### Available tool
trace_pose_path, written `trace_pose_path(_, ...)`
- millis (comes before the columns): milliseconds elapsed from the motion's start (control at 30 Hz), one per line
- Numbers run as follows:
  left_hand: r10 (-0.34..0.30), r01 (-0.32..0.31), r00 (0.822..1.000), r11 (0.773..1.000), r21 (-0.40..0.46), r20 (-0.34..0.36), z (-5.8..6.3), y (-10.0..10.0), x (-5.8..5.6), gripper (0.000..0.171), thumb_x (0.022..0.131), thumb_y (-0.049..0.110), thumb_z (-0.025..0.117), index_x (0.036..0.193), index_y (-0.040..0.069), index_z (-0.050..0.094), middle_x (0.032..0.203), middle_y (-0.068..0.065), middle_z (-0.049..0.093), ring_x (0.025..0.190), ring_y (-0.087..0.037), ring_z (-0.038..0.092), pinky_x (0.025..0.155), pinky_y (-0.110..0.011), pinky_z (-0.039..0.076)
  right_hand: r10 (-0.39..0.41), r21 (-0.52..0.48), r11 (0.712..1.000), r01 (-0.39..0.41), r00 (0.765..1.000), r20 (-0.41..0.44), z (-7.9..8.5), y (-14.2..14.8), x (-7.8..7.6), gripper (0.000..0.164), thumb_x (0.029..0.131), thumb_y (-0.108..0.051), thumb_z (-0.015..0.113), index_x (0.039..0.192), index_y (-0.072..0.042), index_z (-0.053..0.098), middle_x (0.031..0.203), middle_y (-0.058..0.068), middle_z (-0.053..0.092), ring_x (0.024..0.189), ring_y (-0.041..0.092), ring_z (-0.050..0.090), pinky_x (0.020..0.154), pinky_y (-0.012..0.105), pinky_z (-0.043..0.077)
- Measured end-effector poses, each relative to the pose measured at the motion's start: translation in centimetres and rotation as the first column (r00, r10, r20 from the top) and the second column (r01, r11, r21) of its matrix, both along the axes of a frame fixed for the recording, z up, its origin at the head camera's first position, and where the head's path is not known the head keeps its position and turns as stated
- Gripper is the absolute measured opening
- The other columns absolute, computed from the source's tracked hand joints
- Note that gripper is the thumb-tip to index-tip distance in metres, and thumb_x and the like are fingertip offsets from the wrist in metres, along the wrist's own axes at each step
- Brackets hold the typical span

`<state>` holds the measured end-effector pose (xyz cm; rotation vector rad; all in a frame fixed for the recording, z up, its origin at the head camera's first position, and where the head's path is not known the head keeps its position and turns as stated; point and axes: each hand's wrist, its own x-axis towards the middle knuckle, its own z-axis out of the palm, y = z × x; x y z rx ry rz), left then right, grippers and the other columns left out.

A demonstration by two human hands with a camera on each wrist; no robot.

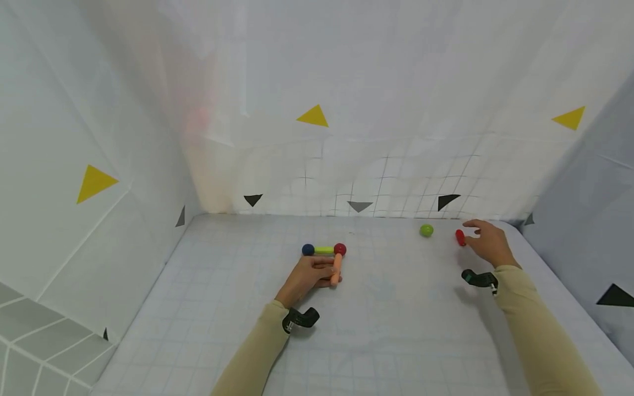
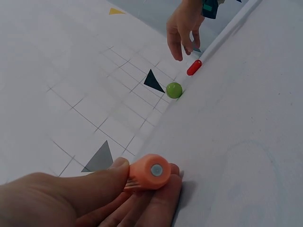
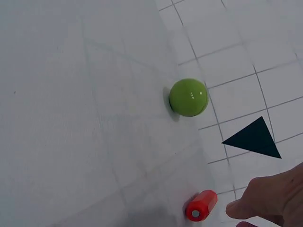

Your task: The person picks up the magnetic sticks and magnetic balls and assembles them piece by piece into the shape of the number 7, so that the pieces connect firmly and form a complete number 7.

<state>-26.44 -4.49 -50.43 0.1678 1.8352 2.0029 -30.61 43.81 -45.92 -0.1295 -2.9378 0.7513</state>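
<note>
My left hand [image 1: 311,275] pinches an orange rod [image 1: 337,269] between thumb and fingers. In the left wrist view, a silvery disc shows in the end of the orange rod [image 2: 150,172]. At its far end the rod meets a red ball [image 1: 339,249]; a yellow-green rod [image 1: 324,250] lies between that ball and a dark blue ball [image 1: 308,249]. My right hand [image 1: 487,243] hovers close beside a short red rod [image 1: 460,237], thumb and fingers spread. The right wrist view shows a gap between its fingers and the red rod [image 3: 201,206].
A shiny green ball [image 1: 426,230] rests near the back of the white table [image 1: 396,330], left of the red rod. White sheeted walls with yellow and black triangles enclose the table at the back and both sides.
</note>
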Motion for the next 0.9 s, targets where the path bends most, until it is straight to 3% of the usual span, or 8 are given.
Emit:
trace_pose_path(433, 0.013, -0.013, 1.000, 1.000, -0.014, -0.010, 0.1, 0.0, 0.2, 0.037, 0.100, 0.007, 0.071, 0.134, -0.004, 0.065, 0.108, -0.017, 0.075, 0.096, -0.028, 0.076, 0.081, -0.033, 0.061, 0.070, 0.030, 0.997, -0.078, 0.975, 0.211, -1.1, 1.6, -1.2, 0.052, 0.097, -0.010, 0.065, 0.143, 0.009, 0.050, 0.133, 0.040, 0.051, 0.115, 0.056, 0.052, 0.087, 0.064, 0.052)
trace_pose_path(733, 0.002, -0.002, 1.000, 1.000, 0.000, -0.008, 0.2, 0.0, 0.1, 0.039, 0.100, 0.006, 0.071, 0.136, -0.006, 0.063, 0.109, -0.018, 0.074, 0.098, -0.029, 0.075, 0.082, -0.034, 0.061, 0.074, 0.047, 0.995, -0.086, 0.975, 0.208, -2.0, 1.8, -1.3, 0.055, 0.095, -0.007, 0.068, 0.140, 0.017, 0.048, 0.124, 0.040, 0.056, 0.111, 0.054, 0.054, 0.092, 0.064, 0.050)
trace_pose_path(900, -0.003, 0.003, 1.000, 1.000, 0.009, -0.010, 0.1, -0.1, 0.0, 0.039, 0.100, 0.006, 0.071, 0.136, -0.007, 0.063, 0.110, -0.019, 0.074, 0.098, -0.030, 0.075, 0.082, -0.035, 0.061, 0.084, 0.051, 0.994, -0.095, 0.979, 0.184, -2.2, 1.9, -1.5, 0.056, 0.094, -0.004, 0.069, 0.142, 0.015, 0.048, 0.126, 0.039, 0.056, 0.111, 0.053, 0.057, 0.091, 0.065, 0.050)
